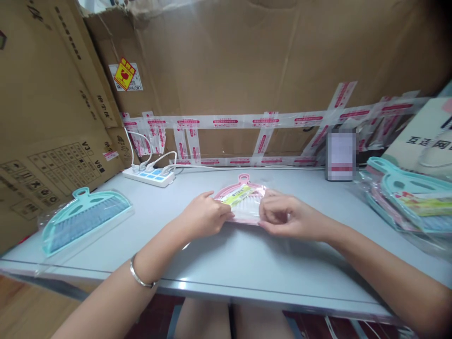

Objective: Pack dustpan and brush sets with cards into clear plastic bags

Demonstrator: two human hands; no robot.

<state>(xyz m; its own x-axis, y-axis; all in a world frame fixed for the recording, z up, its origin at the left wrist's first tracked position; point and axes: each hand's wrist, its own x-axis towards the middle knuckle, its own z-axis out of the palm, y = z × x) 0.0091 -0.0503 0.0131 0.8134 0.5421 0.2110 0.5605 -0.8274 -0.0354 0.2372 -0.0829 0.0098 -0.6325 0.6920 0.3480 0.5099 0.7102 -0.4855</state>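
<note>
In the middle of the table a pink dustpan-and-brush set [247, 214] lies in a clear plastic bag, its handle pointing away from me. A yellow-green label [237, 194] sits slantwise across it over pale bristles. My left hand [206, 214], with a silver bangle on the wrist, is closed at the set's left edge. At the right edge my right hand [287, 214] is closed in a pinch on the bagged set. Its fingertips partly hide that side, and I cannot tell how much of the grip is on the bag alone.
A bagged turquoise dustpan set [86, 219] lies at the left. Several bagged sets [406, 197] are stacked at the right. Along the back are a white power strip [150, 175] with cables, a phone [341, 155] and a large taped cardboard box [226, 70].
</note>
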